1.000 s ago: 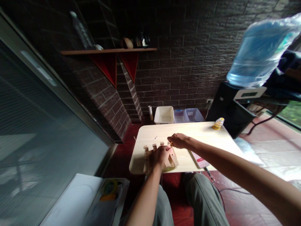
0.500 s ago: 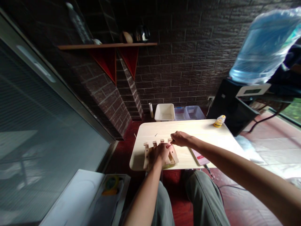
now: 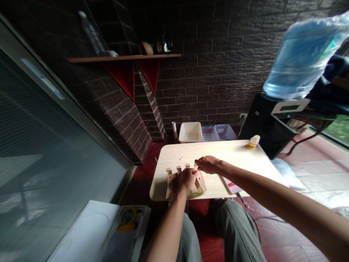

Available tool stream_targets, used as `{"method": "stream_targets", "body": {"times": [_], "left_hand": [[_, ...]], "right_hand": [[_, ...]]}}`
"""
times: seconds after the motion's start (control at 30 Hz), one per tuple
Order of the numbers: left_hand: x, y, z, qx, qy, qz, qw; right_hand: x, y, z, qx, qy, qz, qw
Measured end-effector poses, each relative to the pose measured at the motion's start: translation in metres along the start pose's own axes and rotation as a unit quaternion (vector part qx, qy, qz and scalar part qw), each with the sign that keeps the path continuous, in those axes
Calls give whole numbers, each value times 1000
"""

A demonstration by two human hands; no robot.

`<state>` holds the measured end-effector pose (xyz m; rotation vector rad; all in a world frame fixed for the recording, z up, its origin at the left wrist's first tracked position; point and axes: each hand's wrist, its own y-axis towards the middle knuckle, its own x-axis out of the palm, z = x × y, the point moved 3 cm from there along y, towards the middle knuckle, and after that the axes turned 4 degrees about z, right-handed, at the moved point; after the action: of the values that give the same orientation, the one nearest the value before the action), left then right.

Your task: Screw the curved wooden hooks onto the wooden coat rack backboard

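Observation:
A small assembly of pale wooden slats point(image 3: 169, 183) lies near the front left of the light wood table point(image 3: 234, 149). Several upright ends stick up along its far side, and dark holes show in the slats. My left hand point(image 3: 187, 177) is closed over its middle right, with fingertips gripping around the right-hand slat. Right beside those fingertips, at the far end of that slat, my right hand point(image 3: 207, 164) is curled tight. Whatever the right fingers hold is hidden. Past the assembly, a thin dark screw-like piece point(image 3: 180, 158) lies on the tabletop.
A pink-and-white flat box point(image 3: 232, 186) lies at the table's front edge under my right forearm. A yellow-capped clear bottle point(image 3: 253, 142) stands at the far right corner. Behind are a cream bin point(image 3: 190, 132), clear bins point(image 3: 225, 131) and a water dispenser point(image 3: 261, 123).
My right hand has shifted slightly left, closer to the left fingertips. The left hand stays on the wooden assembly. The whole view has tilted a little.

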<state>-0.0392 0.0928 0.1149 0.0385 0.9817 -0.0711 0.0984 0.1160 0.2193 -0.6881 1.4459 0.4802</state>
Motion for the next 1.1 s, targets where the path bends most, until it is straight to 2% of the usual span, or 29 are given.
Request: {"method": "stream_targets", "body": {"times": [0.33,0.6,0.77,1.1], "left_hand": [[2,2,-1,2,-4,-5,1000],[-3,-1,3,3,-4,-14,1000],[-6,-3,5,0,-2,-5,1000],[1,-7,-1,22,-10,13,1000]], "right_hand": [[-7,1,2,45,-2,-17,999],[-24,3,-5,56,-2,-43,998],[-28,5,-5,41,-6,-52,998],[-14,7,-6,-12,0,-19,1000]]}}
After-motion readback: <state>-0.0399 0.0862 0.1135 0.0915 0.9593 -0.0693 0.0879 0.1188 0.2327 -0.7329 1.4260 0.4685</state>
